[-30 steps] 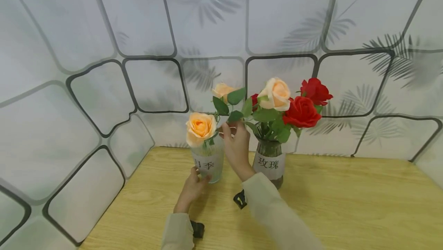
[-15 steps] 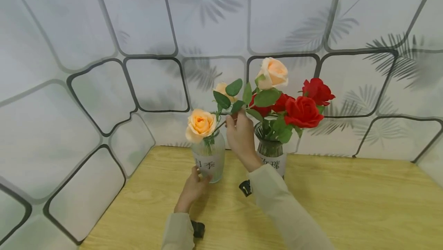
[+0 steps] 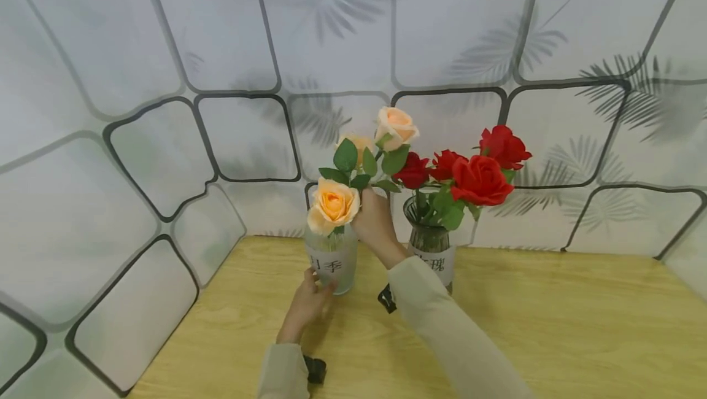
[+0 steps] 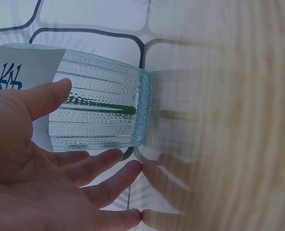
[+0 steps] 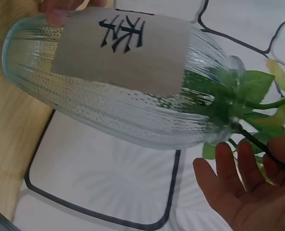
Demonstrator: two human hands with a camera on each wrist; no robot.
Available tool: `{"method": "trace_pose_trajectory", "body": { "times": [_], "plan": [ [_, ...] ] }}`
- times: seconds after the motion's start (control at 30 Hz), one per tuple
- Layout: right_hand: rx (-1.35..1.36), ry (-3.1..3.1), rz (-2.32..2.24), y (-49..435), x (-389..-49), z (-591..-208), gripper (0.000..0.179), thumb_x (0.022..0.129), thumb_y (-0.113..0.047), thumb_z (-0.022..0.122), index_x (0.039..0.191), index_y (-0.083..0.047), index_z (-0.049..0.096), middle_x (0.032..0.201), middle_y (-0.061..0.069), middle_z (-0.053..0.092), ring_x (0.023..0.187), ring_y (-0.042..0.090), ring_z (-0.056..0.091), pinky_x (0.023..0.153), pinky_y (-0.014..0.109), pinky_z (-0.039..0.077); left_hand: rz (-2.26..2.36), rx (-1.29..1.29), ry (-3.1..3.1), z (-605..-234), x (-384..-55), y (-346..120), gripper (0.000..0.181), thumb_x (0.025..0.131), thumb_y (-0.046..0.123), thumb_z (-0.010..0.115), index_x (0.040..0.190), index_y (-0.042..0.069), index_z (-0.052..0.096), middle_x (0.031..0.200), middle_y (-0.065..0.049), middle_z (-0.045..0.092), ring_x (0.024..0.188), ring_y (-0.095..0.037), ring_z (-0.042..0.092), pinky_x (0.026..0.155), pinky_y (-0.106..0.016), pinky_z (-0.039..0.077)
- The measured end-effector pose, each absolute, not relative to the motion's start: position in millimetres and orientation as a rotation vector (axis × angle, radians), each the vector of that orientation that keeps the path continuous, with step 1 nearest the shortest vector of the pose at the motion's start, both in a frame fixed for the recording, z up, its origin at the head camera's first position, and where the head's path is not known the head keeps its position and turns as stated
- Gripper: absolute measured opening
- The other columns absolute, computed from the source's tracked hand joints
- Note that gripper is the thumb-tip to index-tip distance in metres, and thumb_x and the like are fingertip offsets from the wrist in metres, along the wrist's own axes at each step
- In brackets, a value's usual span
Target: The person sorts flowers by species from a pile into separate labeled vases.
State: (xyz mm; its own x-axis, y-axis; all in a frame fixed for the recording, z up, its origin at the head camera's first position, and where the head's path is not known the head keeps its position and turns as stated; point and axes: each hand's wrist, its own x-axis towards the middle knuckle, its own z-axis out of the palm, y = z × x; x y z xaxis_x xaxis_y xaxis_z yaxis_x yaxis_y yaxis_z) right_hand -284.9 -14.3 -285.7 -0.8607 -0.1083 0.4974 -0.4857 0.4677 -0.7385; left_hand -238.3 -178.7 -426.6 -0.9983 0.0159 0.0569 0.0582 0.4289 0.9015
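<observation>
A clear ribbed glass vase [image 3: 347,269] with a white paper label stands on the table's left part. My left hand [image 3: 304,306] rests against its lower left side, thumb on the label [image 5: 125,53] and fingers fairly straight, as the left wrist view shows. Just above and right of the vase's mouth, my right hand [image 3: 377,221] pinches the dark stem [image 5: 257,143] of a pale peach rose [image 3: 396,126]. In the right wrist view that stem's lower end is at the mouth. An orange-peach rose [image 3: 334,204] leans forward in the vase, and another peach rose [image 3: 360,146] is partly hidden behind leaves.
Close on the right stands a darker glass vase [image 3: 428,239] with several red roses [image 3: 482,179], its label partly covered by my right forearm. The wood-grain table [image 3: 552,325] ends at a patterned wall [image 3: 453,37] behind the vases.
The pale peach rose in my right hand has risen, then moved left from over the darker vase to the clear vase. The left hand stays at the clear vase.
</observation>
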Motion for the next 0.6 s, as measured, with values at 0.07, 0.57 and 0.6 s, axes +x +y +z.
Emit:
{"method": "trace_pose_trajectory", "body": {
  "times": [0.07, 0.57, 0.6],
  "plan": [
    [0.514, -2.350, 1.362, -15.5, -288.0, -289.4, 0.028, 0.099, -0.009, 0.060, 0.072, -0.002, 0.054, 0.058, 0.003, 0.044, 0.053, 0.017, 0.040, 0.049, 0.030, 0.035, -1.649, -0.080, -2.620, -427.2, -239.0, -178.2, 0.069, 0.104, 0.022, 0.059, 0.148, -0.016, 0.022, 0.145, -0.045, 0.036, 0.129, -0.062, 0.041, 0.102, -0.069, 0.041],
    [0.481, -2.491, 1.335, -31.1, -300.0, -294.1, 0.020, 0.092, -0.008, 0.067, 0.092, 0.011, 0.071, 0.080, 0.019, 0.067, 0.070, 0.026, 0.059, 0.062, 0.038, 0.053, -1.679, -0.090, -2.595, -426.5, -237.8, -179.2, 0.069, 0.104, 0.021, 0.059, 0.149, -0.016, 0.021, 0.145, -0.045, 0.035, 0.128, -0.060, 0.043, 0.098, -0.065, 0.046],
    [0.489, -2.488, 1.308, -31.4, -300.4, -294.6, 0.016, 0.091, -0.006, 0.067, 0.090, 0.009, 0.071, 0.074, 0.014, 0.064, 0.067, 0.022, 0.057, 0.058, 0.033, 0.050, -1.682, -0.090, -2.596, -426.8, -237.7, -179.1, 0.069, 0.104, 0.021, 0.058, 0.149, -0.016, 0.021, 0.145, -0.045, 0.035, 0.129, -0.060, 0.043, 0.099, -0.066, 0.046]
  ]
}}
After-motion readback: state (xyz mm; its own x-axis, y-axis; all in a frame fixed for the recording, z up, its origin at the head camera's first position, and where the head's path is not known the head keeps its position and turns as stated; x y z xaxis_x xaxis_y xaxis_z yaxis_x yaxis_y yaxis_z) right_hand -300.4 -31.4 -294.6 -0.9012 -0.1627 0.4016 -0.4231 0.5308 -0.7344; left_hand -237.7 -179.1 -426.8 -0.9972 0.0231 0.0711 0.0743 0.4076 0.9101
